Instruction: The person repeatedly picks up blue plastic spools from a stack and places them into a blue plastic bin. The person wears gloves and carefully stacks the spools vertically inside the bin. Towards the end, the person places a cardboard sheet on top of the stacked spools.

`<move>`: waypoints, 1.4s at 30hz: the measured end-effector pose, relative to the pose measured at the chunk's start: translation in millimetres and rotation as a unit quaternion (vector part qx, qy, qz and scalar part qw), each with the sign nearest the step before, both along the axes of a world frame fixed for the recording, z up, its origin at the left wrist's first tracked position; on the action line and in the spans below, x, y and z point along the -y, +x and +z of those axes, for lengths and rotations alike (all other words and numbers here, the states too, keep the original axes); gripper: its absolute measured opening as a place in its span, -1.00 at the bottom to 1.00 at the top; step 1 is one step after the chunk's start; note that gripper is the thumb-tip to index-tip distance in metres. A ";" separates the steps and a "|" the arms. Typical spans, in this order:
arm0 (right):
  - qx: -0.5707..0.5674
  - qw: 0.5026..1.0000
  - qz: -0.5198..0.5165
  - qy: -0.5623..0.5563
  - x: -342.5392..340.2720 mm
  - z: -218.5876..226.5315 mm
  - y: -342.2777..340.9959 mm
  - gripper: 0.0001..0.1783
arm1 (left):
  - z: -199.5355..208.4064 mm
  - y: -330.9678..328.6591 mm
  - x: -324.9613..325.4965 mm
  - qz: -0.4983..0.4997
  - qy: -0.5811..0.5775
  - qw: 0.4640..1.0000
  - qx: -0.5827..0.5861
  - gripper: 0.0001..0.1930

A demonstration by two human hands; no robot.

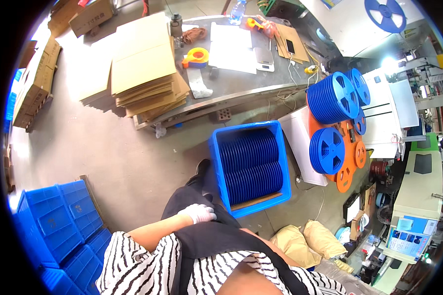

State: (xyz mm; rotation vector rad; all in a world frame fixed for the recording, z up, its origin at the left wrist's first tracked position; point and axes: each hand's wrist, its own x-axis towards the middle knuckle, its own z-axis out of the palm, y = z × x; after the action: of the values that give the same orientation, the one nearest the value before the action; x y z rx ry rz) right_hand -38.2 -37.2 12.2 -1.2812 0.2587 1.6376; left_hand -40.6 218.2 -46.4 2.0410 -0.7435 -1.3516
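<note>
My left hand, in a white glove, lies against the dark apron over my thigh, fingers loosely laid out and nothing seen in them. Part of my right forearm shows beside the apron; the right hand itself is hidden. Just ahead of my legs stands a blue plastic crate on the floor. Two rows of dark blue reels fill most of it, packed on edge, with a strip of brown cardboard along the near side. Neither hand touches the crate.
Right of the crate, a white cabinet adjoins an orange surface bearing stacked blue reels. Beyond, a grey worktable holds tape and papers; flat cardboard is piled at its left. Blue bins stand left, tan sacks right.
</note>
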 end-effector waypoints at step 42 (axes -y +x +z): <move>0.459 0.864 0.127 -0.162 -260.1 38.1 138.7 -0.53 | 81.4 108.2 -234.2 0.137 0.036 0.961 0.238 -0.72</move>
State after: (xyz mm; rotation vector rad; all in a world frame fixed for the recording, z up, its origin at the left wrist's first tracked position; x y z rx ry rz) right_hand 100.4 222.8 50.4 -2.2816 -0.2490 1.0265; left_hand 67.6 452.4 35.0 2.4576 -0.5779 -0.7475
